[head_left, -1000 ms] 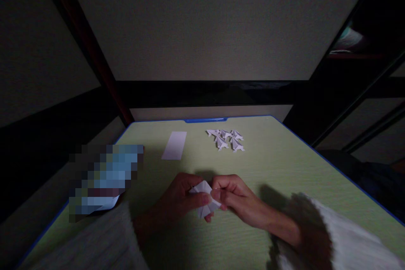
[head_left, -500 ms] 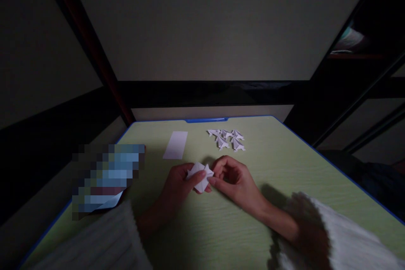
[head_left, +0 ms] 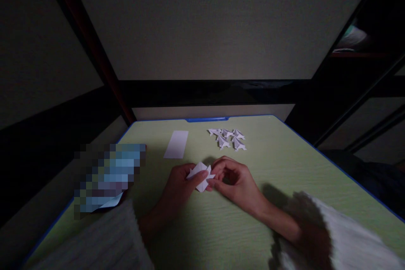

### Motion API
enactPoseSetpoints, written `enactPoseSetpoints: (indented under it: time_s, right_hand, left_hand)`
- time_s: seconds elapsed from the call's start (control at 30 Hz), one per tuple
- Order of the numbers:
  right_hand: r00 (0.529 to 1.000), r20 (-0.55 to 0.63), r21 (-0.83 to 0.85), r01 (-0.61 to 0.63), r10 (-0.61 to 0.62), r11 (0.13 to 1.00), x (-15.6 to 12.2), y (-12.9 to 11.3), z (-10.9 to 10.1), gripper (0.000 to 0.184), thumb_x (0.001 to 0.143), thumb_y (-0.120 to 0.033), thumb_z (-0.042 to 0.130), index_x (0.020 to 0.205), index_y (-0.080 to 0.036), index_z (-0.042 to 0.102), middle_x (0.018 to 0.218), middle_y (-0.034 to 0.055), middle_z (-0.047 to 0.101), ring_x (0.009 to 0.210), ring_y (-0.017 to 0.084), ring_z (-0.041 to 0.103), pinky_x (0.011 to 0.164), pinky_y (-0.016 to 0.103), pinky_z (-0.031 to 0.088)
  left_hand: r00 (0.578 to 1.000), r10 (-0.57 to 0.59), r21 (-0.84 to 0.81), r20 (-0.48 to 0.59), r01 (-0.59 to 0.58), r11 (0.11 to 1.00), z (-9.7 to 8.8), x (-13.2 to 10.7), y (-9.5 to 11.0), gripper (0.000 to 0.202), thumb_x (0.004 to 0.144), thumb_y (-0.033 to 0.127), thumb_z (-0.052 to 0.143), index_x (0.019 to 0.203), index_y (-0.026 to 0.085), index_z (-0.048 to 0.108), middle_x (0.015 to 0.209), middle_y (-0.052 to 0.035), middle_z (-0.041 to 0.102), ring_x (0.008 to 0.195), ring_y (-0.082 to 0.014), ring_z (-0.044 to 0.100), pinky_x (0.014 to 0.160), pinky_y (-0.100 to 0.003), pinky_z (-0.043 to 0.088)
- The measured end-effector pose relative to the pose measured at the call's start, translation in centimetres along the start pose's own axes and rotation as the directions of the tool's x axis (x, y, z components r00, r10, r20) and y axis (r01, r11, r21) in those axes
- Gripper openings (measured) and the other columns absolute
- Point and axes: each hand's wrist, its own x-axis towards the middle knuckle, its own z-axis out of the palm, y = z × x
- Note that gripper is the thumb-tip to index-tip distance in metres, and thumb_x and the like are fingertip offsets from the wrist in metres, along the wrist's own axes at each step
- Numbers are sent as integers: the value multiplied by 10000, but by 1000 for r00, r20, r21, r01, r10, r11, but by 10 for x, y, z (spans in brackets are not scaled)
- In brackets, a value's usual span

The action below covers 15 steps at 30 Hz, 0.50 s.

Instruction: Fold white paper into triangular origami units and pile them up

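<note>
Between my hands is a small white folded paper figure (head_left: 201, 183), with pointed flaps at its sides and a crease down its middle. My left hand (head_left: 182, 183) grips it from the left, thumb pressed flat on top and fingers underneath. At its right edge, my right hand (head_left: 236, 179) pinches a small pointed flap between thumb and fingertips. The fingers behind the paper are partly hidden. Beyond my hands lie several finished-looking folded paper figures (head_left: 222, 141) of a frog-like shape, grouped together.
A flat white paper sheet (head_left: 176, 144) lies beyond my left hand. At the left edge of the pale green table (head_left: 202, 236) rests a blurred-out device with a bright screen (head_left: 115, 177). A panel (head_left: 209, 25) rises behind the table's blue rim.
The flap at the right of the folded paper now sticks out straighter between my right fingertips. My hands have otherwise barely moved, and the view has shifted slightly.
</note>
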Motion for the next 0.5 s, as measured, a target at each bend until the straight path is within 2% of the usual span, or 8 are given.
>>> enactPoseSetpoints:
  time_s: [0.13, 0.27, 0.5]
  right_hand:
    - [1000, -6, 84, -26, 27, 996, 2, 0, 0, 98, 622, -173, 620, 593, -132, 536, 669, -8, 505, 513, 68, 510, 468, 206, 397]
    - [996, -50, 101, -65, 71, 993, 3, 3, -2, 127, 619, -203, 631, 592, -131, 530, 586, -23, 508, 496, 62, 475, 478, 200, 386]
    - [998, -50, 61, -41, 44, 997, 1, 4, -3, 82, 613, -182, 644, 651, -137, 587, 569, -21, 533, 487, 61, 474, 463, 192, 377]
  left_hand:
    - [998, 27, -18, 62, -26, 1000, -1, 0, -2, 195, 668, 298, 564, 624, 115, 613, 519, -9, 647, 508, -126, 586, 482, -188, 399]
    - [994, 27, -23, 107, -25, 999, -2, 1, -7, 192, 667, 286, 570, 733, 117, 631, 614, -31, 675, 574, -148, 614, 508, -204, 427]
    - [993, 17, -2, 115, -17, 1000, -1, 2, -6, 165, 667, 251, 553, 704, 106, 624, 561, -27, 661, 534, -145, 610, 505, -213, 434]
